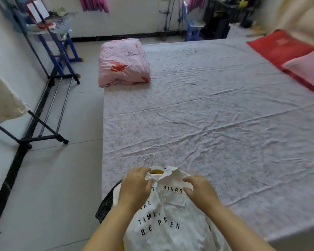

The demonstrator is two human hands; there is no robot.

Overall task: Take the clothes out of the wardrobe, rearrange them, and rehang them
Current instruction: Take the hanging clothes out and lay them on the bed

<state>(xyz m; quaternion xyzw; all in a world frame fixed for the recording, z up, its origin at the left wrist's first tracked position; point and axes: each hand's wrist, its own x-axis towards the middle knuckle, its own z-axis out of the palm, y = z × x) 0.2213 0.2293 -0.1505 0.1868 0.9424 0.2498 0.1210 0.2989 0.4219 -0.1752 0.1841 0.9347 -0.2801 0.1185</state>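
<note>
Your white shirt (170,220) with black lettering lies at 6 o'clock, on the near corner of the bed (216,115), over a dark garment (105,205) that peeks out at its 9 o'clock side. Your left hand (136,187) grips the collar's left edge, fingers curled round the cloth. Your right hand (199,191) pinches the right collar flap between thumb and fingers. Two metal hanger hooks (149,158) poke out just beyond the collar, at 12 o'clock from it. A folded pink quilt (123,64) sits at 11 o'clock on the bed, and the clothes rack (43,124) stands at 9 o'clock.
</note>
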